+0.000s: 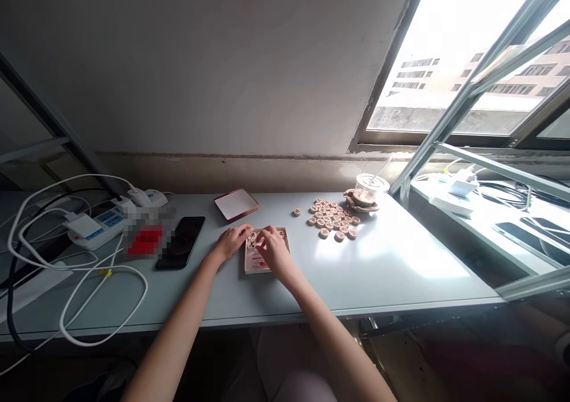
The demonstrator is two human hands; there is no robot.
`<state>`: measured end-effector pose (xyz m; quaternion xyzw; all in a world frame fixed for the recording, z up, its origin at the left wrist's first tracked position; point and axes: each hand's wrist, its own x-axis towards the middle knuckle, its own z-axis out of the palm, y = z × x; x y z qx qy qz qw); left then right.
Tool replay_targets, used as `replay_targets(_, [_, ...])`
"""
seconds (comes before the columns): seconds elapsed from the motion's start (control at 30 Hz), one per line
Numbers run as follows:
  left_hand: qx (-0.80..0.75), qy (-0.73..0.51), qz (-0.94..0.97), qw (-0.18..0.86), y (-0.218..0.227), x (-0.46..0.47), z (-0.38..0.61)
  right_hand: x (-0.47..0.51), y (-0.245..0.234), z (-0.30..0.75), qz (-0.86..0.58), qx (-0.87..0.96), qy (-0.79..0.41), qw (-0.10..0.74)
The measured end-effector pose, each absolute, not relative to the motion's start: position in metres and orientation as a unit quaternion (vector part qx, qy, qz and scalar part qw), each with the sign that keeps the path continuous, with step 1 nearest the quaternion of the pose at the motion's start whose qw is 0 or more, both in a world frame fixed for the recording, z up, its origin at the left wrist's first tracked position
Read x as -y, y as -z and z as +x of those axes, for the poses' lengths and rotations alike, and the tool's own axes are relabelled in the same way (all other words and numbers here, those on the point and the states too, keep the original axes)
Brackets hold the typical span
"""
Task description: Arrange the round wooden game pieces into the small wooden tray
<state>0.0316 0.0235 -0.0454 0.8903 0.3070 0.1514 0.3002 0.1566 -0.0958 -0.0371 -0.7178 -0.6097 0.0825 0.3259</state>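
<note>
A small, flat box (256, 271) sits on the bench (378, 283), right in front of the person. Its low walls are pale and straight, and big dark marks and red print show inside. What looks like one round piece is in its far right corner. The left hand (231, 241) rests at the box's far left corner with its fingers a bit bent, maybe to stop the box from sliding. The right hand (274, 252) reaches over the box. Its fingers are curled down close together, but I cannot tell if they pinch a piece.

Beside the box, to the right, lie many round wooden pieces (337, 218), flat like thick coins, with dark signs on them. They are spread out in one bunch, perhaps so they are easy to reach. One loose piece (297, 212) lies nearer the box. Behind the box is a lid (237, 205), white inside with a brown edge, likely put there to be out of the way.

Farther off are a clear plastic cup (366, 185), a smooth black phone (182, 243) and bendy white cords (145, 286).
</note>
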Motion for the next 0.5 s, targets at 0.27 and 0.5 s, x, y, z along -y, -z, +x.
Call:
replay_targets(0.27, [-0.312, -0.112, 0.904, 0.269, 0.037, -0.018, 0.031, 0.084, 0.034, 0.261, -0.809, 0.548, 0.087, 0.193])
replay_targets(0.5, [-0.317, -0.179, 0.892, 0.266, 0.049, -0.024, 0.034, 0.093, 0.033, 0.269, -0.806, 0.552, 0.060, 0.204])
